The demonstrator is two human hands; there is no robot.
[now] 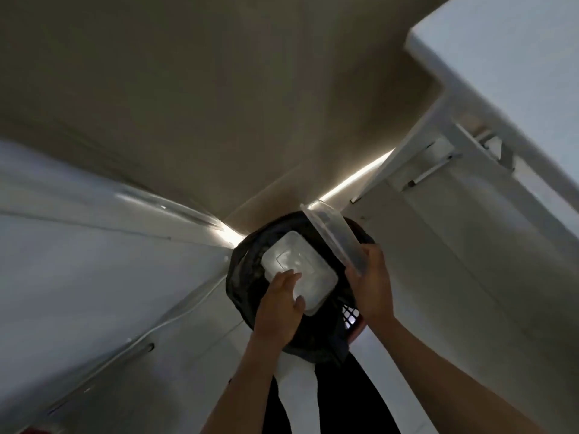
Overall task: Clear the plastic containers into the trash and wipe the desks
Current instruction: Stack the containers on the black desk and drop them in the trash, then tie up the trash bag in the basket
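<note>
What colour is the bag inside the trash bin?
Black. The bag lining the trash bin shows best in the head view.

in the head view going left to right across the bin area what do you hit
left hand gripping a frosted rectangular plastic container over the black-bagged trash bin → clear plastic lid held on edge → right hand → white desk

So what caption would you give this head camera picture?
Left hand lowers a plastic container into the black-lined trash bin while the right hand holds its lid.
</note>
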